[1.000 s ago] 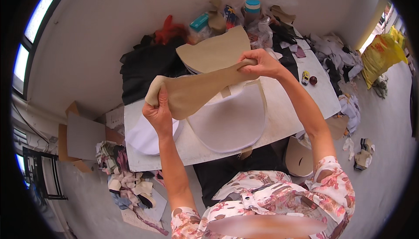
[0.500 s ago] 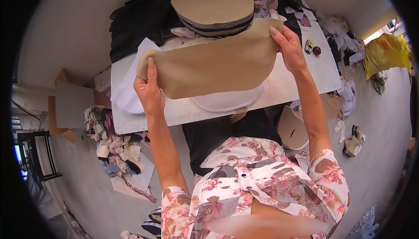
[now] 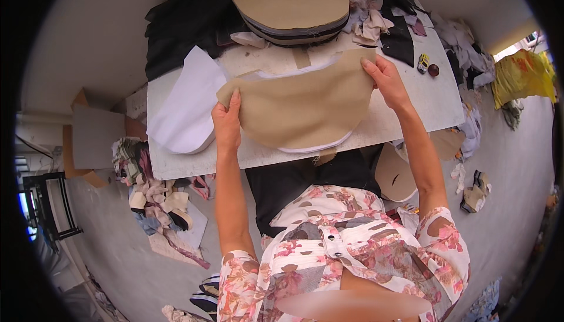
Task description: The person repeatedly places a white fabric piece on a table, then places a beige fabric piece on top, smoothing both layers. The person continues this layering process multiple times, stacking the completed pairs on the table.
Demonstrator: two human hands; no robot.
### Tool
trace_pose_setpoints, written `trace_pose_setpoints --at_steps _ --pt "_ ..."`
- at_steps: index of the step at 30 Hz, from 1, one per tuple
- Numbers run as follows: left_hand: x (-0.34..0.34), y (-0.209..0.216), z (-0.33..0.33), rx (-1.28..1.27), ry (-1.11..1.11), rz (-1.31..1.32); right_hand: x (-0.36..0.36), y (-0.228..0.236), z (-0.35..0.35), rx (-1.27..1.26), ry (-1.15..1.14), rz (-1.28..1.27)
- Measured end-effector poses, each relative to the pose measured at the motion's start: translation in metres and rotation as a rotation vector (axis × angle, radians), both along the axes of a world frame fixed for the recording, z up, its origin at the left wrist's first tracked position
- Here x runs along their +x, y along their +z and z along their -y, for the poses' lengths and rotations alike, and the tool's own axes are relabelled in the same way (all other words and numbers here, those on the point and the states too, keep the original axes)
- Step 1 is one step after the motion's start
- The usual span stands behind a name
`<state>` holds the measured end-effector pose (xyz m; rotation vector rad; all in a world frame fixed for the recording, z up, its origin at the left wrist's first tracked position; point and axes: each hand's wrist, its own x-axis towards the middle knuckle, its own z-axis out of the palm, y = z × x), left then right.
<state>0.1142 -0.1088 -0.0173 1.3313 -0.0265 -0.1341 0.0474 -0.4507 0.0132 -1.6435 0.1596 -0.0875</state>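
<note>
1. At the far L, a cardboard box (image 3: 97, 140) w/ one grey side stands beside a heap of fabric scraps (image 3: 155, 195).
2. On the L part of the tabletop (image 3: 433, 103), a black cloth (image 3: 185, 31) lies at the back, & a white pc. (image 3: 185, 107) lies nearer to the person.
3. Next comes the L one of the two hands (image 3: 227, 125): it is closed in a pinch on the L end of the beige pc. (image 3: 302, 104), w/ thumb on top & fingers mostly hidden.
4. B/w both hands, this beige pc. is held spread out over a white curved pc. (image 3: 322, 146), whose edge shows below it; if they touch, I cannot tell.
5. Behind it sits a layered stack (image 3: 294, 4), beige on top, w/ dark & pale layers under.
6. Further R, the right hand (image 3: 388, 84) pinches the upper R corner of the same beige pc., thumb on top.
7. Near the R edge of the tabletop, a small yellow toy car (image 3: 423, 63) is just beside a dark red ball (image 3: 433, 70); beyond, at far R, is a yellow bag (image 3: 523, 81).
</note>
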Motion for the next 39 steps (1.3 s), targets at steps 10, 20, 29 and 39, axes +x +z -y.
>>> trace_pose_setpoints --at_steps 10,20,29,39 --pt "0.023 -0.03 0.017 0.936 0.246 0.32 0.024 -0.057 0.003 -0.6 -0.234 0.001" --pt "0.032 -0.033 0.015 1.013 0.246 0.276 0.031 -0.06 0.002 -0.821 -0.322 0.063" --pt "0.03 -0.031 0.013 1.01 0.202 0.28 0.017 -0.016 -0.08 -0.814 0.436 0.597" --pt "0.028 -0.024 0.014 1.08 0.173 0.174 -0.023 -0.023 -0.067 -0.912 0.772 0.576"
